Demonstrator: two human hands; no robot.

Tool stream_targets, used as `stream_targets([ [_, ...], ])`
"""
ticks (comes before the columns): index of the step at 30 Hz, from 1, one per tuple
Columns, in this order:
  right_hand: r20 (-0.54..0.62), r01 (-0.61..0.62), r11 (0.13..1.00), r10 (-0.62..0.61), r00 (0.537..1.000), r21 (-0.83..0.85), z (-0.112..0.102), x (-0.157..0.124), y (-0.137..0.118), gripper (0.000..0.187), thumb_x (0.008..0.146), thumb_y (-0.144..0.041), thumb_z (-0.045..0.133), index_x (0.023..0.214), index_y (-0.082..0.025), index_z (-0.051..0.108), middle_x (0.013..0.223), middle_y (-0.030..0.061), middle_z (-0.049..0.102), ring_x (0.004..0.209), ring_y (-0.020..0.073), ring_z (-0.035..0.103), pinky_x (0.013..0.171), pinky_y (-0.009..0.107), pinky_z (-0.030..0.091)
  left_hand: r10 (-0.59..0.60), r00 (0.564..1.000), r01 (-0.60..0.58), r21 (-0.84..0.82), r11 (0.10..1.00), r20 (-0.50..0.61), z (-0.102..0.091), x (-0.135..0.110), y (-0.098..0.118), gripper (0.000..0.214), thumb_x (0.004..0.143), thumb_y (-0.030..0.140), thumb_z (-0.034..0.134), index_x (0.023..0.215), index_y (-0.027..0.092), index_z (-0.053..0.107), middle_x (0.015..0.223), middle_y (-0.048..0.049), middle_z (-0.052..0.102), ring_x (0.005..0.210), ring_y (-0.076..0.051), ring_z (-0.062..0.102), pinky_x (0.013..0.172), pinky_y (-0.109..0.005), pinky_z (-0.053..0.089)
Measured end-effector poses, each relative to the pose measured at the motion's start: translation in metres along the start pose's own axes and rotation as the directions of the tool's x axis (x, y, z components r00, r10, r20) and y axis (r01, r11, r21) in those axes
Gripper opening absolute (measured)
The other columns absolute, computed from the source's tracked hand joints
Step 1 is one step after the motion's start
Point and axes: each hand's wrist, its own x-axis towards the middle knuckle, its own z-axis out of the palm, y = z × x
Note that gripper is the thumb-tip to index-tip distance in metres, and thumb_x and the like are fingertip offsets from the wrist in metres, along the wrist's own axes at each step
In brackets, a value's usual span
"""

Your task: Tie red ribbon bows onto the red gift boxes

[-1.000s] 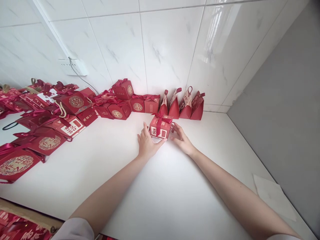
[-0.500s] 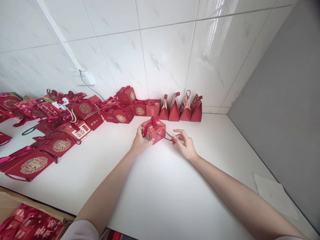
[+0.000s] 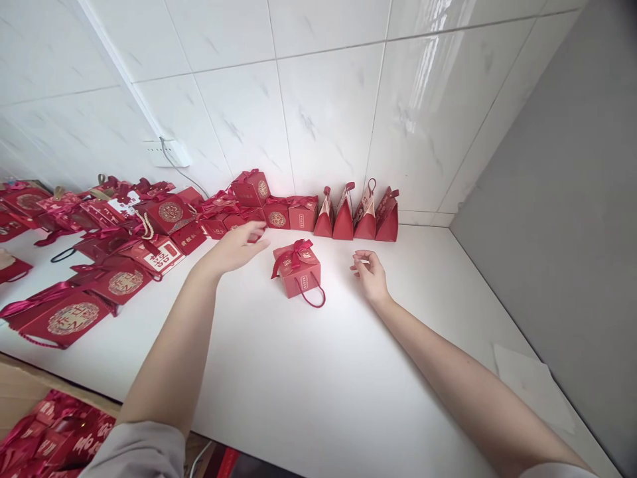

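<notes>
A red gift box (image 3: 302, 273) with a ribbon bow on top stands on the white table between my hands. Its twisted cord handle loops down in front onto the tabletop. My left hand (image 3: 237, 248) is open and holds nothing; it hovers left of this box, its fingertips in front of the red boxes (image 3: 277, 216) by the wall. To the right of the bowed box, my right hand (image 3: 369, 273) is apart from it, fingers loosely bent and spread, with nothing in them.
Several triangular red boxes (image 3: 343, 222) with loop handles line the tiled wall. More red boxes (image 3: 74, 318) crowd the table's left side, where another person's hand (image 3: 6, 260) shows. A carton (image 3: 20, 388) of red packages sits lower left; a white sheet (image 3: 532, 385) lies at right.
The box has been let go and now stands slightly turned, its cord handle hanging. My left hand has moved left and back; my right hand has released the cord.
</notes>
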Motion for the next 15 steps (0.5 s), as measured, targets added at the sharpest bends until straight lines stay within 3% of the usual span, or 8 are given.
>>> stream_targets([
  [3, 0.023, -0.002, 1.000, 0.002, 1.000, -0.010, 0.000, 0.000, 0.001, 0.031, 0.082, -0.045, 0.055, 0.105, -0.024, 0.054, 0.115, 0.0056, 0.060, 0.078, 0.0161, 0.065, 0.072, 0.032, 0.050, 0.156, 0.986, -0.159, 0.042, 0.986, 0.062, 0.017, 0.011, 0.035, 0.064, 0.079, 0.060, 0.061, 0.134, 0.029, 0.054, 0.138, -0.0051, 0.057, 0.127, -0.030, 0.052, 0.106, -0.042, 0.041],
  [6, 0.047, 0.015, 1.000, -0.014, 0.999, -0.026, 0.000, -0.002, 0.000, 0.030, 0.083, -0.043, 0.055, 0.106, -0.024, 0.053, 0.115, 0.0057, 0.060, 0.077, 0.0162, 0.065, 0.074, 0.034, 0.050, 0.134, 0.968, -0.175, 0.187, 0.967, 0.213, 0.040, 0.019, 0.054, 0.089, 0.061, 0.067, 0.073, 0.135, 0.022, 0.054, 0.133, -0.0135, 0.059, 0.121, -0.039, 0.056, 0.094, -0.042, 0.048],
  [10, 0.068, 0.029, 0.999, -0.026, 0.997, -0.046, 0.000, -0.002, 0.001, 0.029, 0.082, -0.042, 0.055, 0.105, -0.024, 0.054, 0.116, 0.0060, 0.060, 0.077, 0.0169, 0.064, 0.075, 0.035, 0.050, 0.016, 0.930, -0.114, 0.245, 0.963, 0.368, 0.048, 0.022, 0.049, 0.099, 0.052, 0.062, 0.079, 0.137, 0.021, 0.051, 0.131, -0.0162, 0.060, 0.090, -0.034, 0.069, 0.070, -0.035, 0.052],
  [15, 0.088, 0.023, 0.998, -0.018, 0.996, -0.058, 0.001, -0.001, 0.002, 0.028, 0.082, -0.039, 0.054, 0.106, -0.025, 0.054, 0.114, 0.0051, 0.061, 0.076, 0.0169, 0.064, 0.073, 0.035, 0.050, 0.113, 0.888, -0.156, 0.061, 0.986, 0.446, 0.026, 0.018, 0.031, 0.113, 0.034, 0.039, 0.090, 0.140, 0.031, 0.049, 0.131, -0.0067, 0.063, 0.107, -0.031, 0.066, 0.071, -0.027, 0.051],
])
